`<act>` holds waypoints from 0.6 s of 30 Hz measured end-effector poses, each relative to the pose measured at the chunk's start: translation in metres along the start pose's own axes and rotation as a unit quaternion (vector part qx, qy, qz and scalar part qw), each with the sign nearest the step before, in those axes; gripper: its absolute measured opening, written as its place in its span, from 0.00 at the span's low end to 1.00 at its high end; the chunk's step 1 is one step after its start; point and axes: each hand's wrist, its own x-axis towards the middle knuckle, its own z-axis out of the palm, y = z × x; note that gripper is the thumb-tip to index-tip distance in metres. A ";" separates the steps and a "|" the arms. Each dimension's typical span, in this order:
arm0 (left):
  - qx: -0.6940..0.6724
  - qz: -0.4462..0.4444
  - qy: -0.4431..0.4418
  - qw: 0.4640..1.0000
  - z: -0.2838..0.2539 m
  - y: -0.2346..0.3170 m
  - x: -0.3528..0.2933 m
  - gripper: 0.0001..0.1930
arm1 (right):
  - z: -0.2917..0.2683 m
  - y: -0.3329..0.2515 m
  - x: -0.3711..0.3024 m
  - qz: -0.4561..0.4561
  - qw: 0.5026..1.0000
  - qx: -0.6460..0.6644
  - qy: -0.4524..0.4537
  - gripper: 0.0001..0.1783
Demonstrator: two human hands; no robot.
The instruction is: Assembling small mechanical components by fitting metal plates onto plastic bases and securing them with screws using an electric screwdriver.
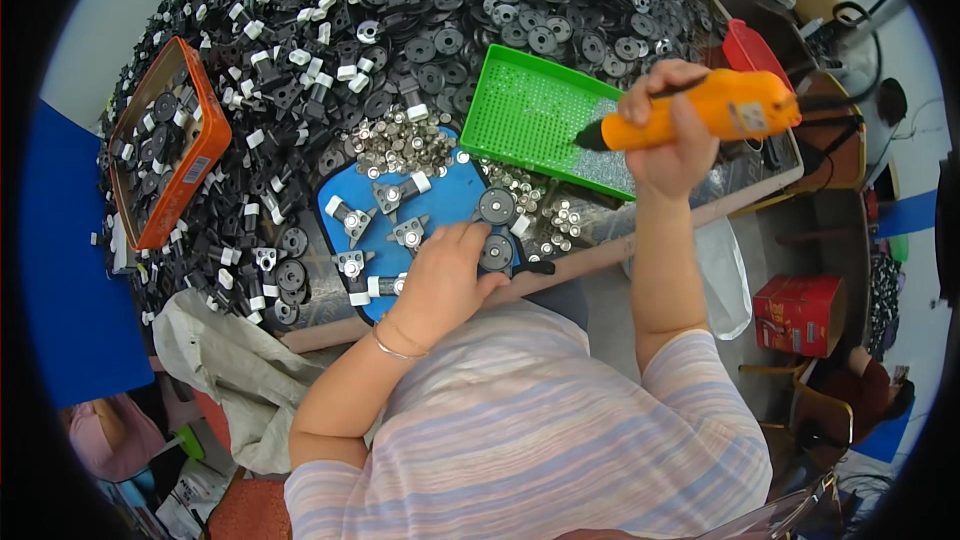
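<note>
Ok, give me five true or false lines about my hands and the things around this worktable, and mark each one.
1. The right hand holds an orange power tool. True.
2. The left hand is gripping the green tray. False: the left hand is over the blue mat, at a round black disc.
3. The green tray lies farther to the person's right than the blue mat. True.
4. The orange tray is empty. False: the orange tray holds black and white parts.
5. The red box stands on the worktable. False: the red box is off the worktable, to the person's right.
</note>
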 end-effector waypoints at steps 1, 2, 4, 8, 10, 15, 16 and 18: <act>-0.005 0.003 -0.003 1.000 0.001 -0.002 0.001 0.23 | 0.005 -0.005 -0.005 0.018 0.999 0.017 -0.037 0.11; -0.010 0.007 -0.006 1.000 0.002 -0.004 0.001 0.23 | 0.013 -0.008 -0.012 0.042 0.996 0.038 -0.063 0.12; -0.006 0.003 -0.015 1.000 0.001 -0.004 0.000 0.23 | 0.030 -0.009 -0.028 0.092 0.988 0.069 -0.106 0.16; 0.000 0.007 -0.030 1.000 0.002 -0.006 0.004 0.22 | 0.041 -0.001 -0.051 0.163 0.970 0.016 -0.179 0.16; -0.011 0.004 -0.034 0.999 0.001 -0.006 0.004 0.21 | 0.045 0.005 -0.055 0.168 0.966 -0.001 -0.195 0.15; -0.029 -0.005 -0.036 0.999 0.003 -0.009 0.004 0.20 | 0.054 0.017 -0.060 0.178 0.960 -0.019 -0.216 0.15; -0.027 -0.010 -0.038 0.999 0.003 -0.009 0.005 0.20 | 0.055 0.018 -0.060 0.179 0.958 -0.030 -0.222 0.15; -0.026 -0.015 -0.040 0.999 0.004 -0.010 0.004 0.19 | 0.060 0.015 -0.060 0.188 0.953 -0.043 -0.235 0.15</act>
